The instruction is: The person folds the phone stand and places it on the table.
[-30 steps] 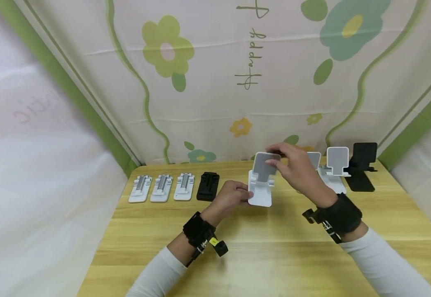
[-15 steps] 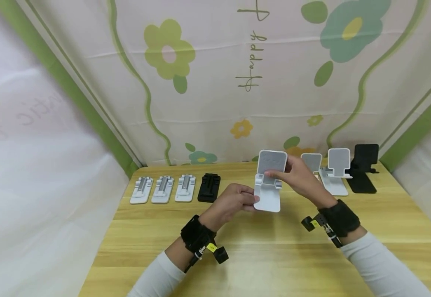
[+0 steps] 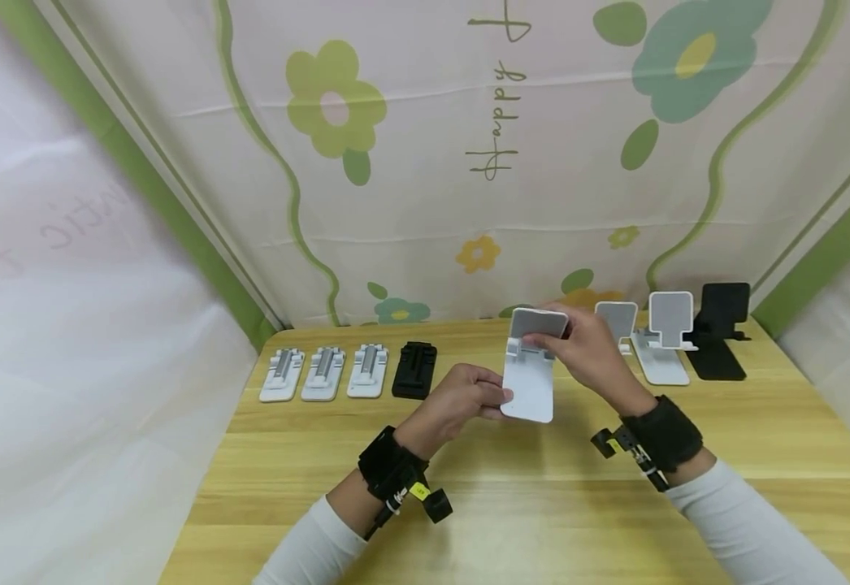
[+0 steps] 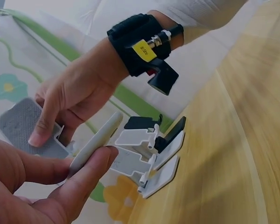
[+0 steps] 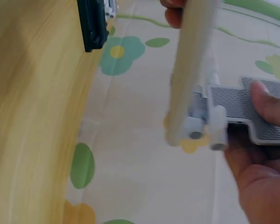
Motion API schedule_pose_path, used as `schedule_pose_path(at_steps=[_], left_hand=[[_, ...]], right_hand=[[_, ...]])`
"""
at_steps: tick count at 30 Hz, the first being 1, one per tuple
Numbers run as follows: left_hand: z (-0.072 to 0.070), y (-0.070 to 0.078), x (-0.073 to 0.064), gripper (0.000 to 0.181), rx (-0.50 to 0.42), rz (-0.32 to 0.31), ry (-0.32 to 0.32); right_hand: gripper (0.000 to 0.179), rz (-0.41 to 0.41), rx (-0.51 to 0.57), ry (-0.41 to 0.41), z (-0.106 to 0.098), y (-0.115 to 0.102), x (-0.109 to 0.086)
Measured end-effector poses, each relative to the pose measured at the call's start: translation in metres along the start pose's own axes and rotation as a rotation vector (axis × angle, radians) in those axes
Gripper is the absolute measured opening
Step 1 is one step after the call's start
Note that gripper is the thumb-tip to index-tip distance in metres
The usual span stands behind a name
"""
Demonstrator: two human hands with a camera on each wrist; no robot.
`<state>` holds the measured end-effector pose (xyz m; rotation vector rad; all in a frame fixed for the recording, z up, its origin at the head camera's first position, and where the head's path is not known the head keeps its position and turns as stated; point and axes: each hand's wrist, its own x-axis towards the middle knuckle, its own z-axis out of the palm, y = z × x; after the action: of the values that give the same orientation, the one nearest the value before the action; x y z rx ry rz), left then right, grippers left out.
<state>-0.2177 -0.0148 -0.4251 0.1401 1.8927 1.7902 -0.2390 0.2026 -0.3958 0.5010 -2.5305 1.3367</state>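
A white folding phone stand (image 3: 528,388) with a grey pad is held up above the table between both hands. My left hand (image 3: 465,396) pinches the edge of its flat base, thumb on top and fingers beneath, as the left wrist view also shows. With the thumb on the grey pad (image 4: 25,126) and fingers behind, my right hand (image 3: 582,345) grips the tilting back plate. In the right wrist view the hinge (image 5: 200,122) joins the base to the plate, which stands out roughly square from it.
At the left, three folded white stands (image 3: 323,374) and a folded black stand (image 3: 414,370) lie in a row on the wooden table (image 3: 308,479). Unfolded white stands (image 3: 670,325) and a black one (image 3: 722,313) stand at the right. A flower-printed curtain (image 3: 410,203) hangs behind.
The right hand has moved from the plate's top edge to a grip on its right side. The plate has tilted back, and the stand has shifted slightly right.
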Motion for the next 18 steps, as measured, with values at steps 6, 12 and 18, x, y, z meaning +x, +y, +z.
schedule_pose_path(at_steps=[6,12,18], left_hand=[[-0.003,-0.006,0.002,0.021,0.033,0.018,0.083],[-0.009,-0.009,0.004,0.02,0.036,0.044,0.123],[-0.011,-0.006,0.003,0.019,0.025,0.054,0.109]], right_hand=[[0.041,-0.236,-0.156,0.072,-0.007,-0.01,0.0],[0.026,-0.441,-0.32,0.161,-0.01,-0.022,0.002],[0.025,-0.451,-0.359,0.17,-0.01,-0.026,0.003]])
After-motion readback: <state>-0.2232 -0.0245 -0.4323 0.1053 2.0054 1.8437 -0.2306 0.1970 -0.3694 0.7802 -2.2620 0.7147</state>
